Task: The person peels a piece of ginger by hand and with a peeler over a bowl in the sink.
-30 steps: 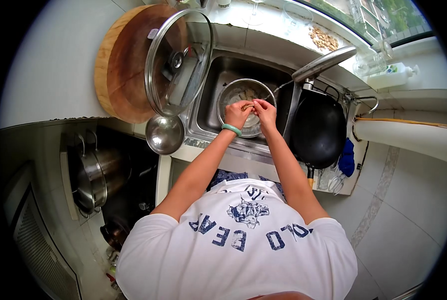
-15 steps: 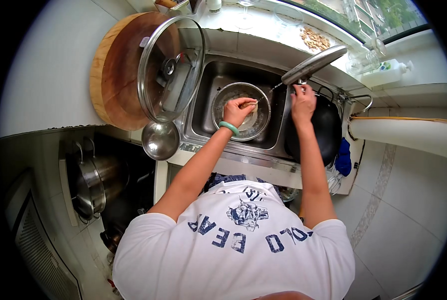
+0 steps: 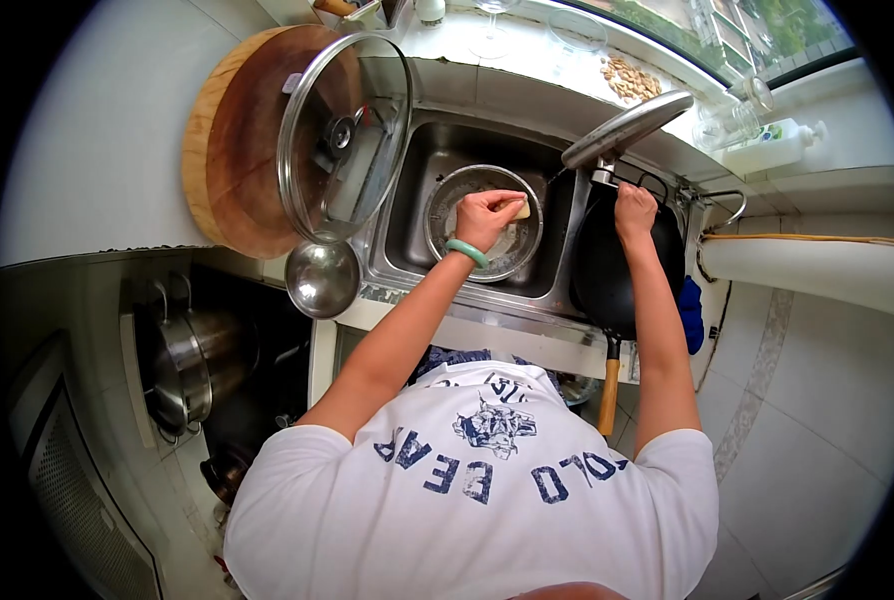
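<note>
My left hand (image 3: 489,217), with a green bangle at the wrist, is pinched on a small pale yellowish piece (image 3: 523,211) whose kind I cannot make out. It is above a round metal bowl (image 3: 435,250) standing in the steel sink (image 3: 392,225). The bowl appears to hold liquid. My right hand (image 3: 635,210) is closed in a fist over the far part of a black wok (image 3: 607,270); whether anything is inside the fingers is hidden. Just beyond that hand is the metal tap (image 3: 627,130), its lever base (image 3: 604,173) a little to the left.
On the left, a glass lid (image 3: 339,220) leans against a round wooden board (image 3: 207,150), with a metal ladle bowl (image 3: 323,280) below. The wok's wooden handle (image 3: 609,390) points toward me. Nuts or seeds (image 3: 629,78) and a white bottle (image 3: 775,145) are on the windowsill.
My right hand has left the tap's lever base, moved right and toward me, and closed. My left hand has shifted slightly right with the pale piece. The water stream from the tap shows less.
</note>
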The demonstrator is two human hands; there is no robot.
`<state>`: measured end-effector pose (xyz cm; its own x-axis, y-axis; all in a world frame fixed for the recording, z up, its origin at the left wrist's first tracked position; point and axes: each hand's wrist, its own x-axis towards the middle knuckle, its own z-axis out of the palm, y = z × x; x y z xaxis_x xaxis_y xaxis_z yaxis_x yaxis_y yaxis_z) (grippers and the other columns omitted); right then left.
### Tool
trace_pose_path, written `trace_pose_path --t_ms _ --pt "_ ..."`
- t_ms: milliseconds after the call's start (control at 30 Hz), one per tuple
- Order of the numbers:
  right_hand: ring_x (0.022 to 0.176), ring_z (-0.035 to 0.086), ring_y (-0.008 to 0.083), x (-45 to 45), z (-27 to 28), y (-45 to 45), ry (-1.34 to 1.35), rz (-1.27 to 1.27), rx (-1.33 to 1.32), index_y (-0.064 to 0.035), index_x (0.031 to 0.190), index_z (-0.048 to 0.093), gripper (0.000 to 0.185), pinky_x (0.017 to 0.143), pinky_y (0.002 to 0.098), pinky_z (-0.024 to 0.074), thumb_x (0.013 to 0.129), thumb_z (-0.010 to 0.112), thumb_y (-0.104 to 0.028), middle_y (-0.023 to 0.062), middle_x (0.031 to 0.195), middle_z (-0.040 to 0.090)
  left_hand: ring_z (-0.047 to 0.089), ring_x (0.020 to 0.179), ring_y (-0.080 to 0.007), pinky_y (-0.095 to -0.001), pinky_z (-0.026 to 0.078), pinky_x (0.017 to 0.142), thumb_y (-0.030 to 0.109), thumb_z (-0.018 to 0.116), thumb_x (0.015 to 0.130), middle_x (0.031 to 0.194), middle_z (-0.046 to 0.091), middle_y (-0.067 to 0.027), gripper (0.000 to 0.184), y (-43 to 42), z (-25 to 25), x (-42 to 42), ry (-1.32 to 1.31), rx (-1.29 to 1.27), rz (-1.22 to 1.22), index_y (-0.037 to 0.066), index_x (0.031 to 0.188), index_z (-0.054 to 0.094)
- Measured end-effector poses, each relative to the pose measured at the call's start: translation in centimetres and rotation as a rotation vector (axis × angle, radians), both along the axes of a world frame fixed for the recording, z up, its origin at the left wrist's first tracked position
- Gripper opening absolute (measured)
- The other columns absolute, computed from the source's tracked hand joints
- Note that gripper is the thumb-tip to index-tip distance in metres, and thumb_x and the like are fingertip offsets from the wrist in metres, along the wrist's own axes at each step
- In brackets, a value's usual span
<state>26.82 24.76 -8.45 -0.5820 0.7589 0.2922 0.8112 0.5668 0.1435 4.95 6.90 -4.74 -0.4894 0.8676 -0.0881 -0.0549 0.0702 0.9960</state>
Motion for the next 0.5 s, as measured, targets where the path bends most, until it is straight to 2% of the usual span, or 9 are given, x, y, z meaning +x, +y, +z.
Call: trace_pose_path --t_ms 333,500 --pt "0.065 0.062 0.0218 0.0 -0.3 -0.1 -0.023 0.004 0.028 -0.0074 0.062 0.058 0.011 0.056 0.0329 0.0497 0.070 0.052 -0.009 0.0084 0.065 0.061 0.062 0.064 -0.0092 -0.0221 0.050 0.060 0.009 0.068 0.072 0.073 0.067 -0.0072 0.013 0.8 -0.9 0.0 0.048 -0.015 0.047 0.004 0.084 0.070" --pt "0.066 0.062 0.0219 0.1 -0.4 -0.1 -0.019 0.010 0.024 -0.0073 0.062 0.058 0.011 0.056 0.0330 0.0497 0.070 0.052 -0.009 0.0079 0.065 0.061 0.062 0.069 -0.0079 -0.0210 0.050 0.064 0.007 0.067 0.074 0.077 0.067 -0.0059 0.013 0.1 -0.7 -0.2 0.070 -0.082 0.019 0.002 0.086 0.069"
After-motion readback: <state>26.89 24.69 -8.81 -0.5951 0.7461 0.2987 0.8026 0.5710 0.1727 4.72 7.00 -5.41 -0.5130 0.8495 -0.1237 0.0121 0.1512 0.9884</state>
